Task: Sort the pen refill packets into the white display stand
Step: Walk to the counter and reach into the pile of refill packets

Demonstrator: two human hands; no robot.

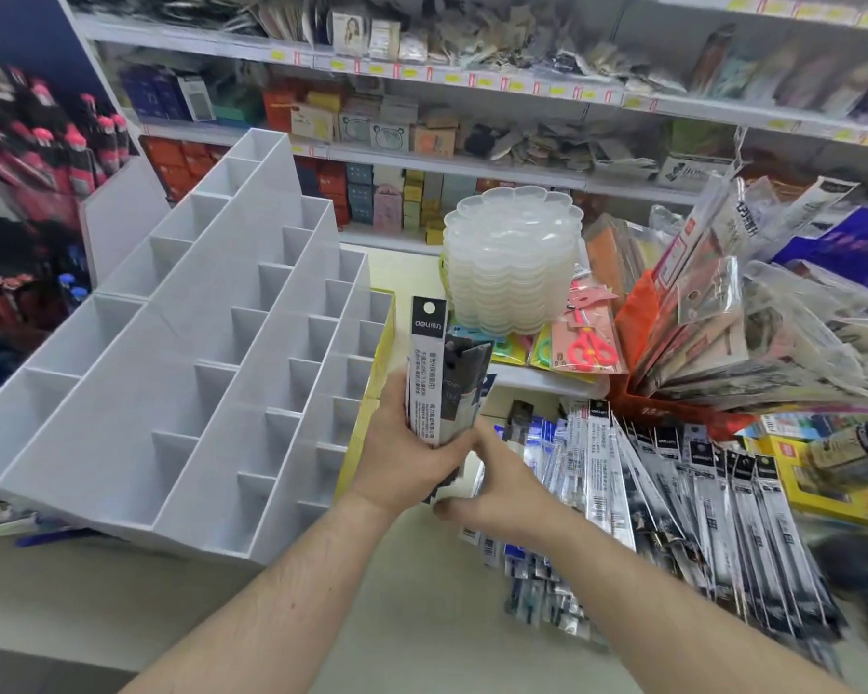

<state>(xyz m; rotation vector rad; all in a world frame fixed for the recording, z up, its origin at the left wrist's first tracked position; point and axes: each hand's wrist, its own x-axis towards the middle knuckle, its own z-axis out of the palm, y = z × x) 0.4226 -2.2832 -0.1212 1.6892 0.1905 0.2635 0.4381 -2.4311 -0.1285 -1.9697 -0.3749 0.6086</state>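
A small bundle of long, narrow black-and-white plastic pen refill packets [434, 378] is held upright at centre, just right of the white partitioned tiered display stand [181, 373], whose compartments are all seen empty.

Risks, judged from here: the bundle is gripped only at its lower end, so the tall top packet could be tipped out or fanned apart if the grip is loosened. One darker packet in the bundle is already seen bent at its top and could be caught on a partition edge when it is lowered in. The stand appears tilted and partly propped on items at its near left, so it might be shifted if pushed. Mixed types could be dropped into one slot, since the labels are blurred here.

Fingers: the left hand [402, 453] is wrapped around the lower part of the bundle, thumb at the front, fingers curled narrow behind it. The right hand [497, 493] is placed at the bundle's bottom edge, fingers curled under and pinching or squaring the packet ends; exact contact is partly hidden.

More refill packets [672, 503] are spread in a fanned pile on the surface at near right. A stack of clear scalloped plastic trays [512, 263] and packaged pink scissors [590, 348] are seen beyond, with stocked shelves [472, 82] at the far side.
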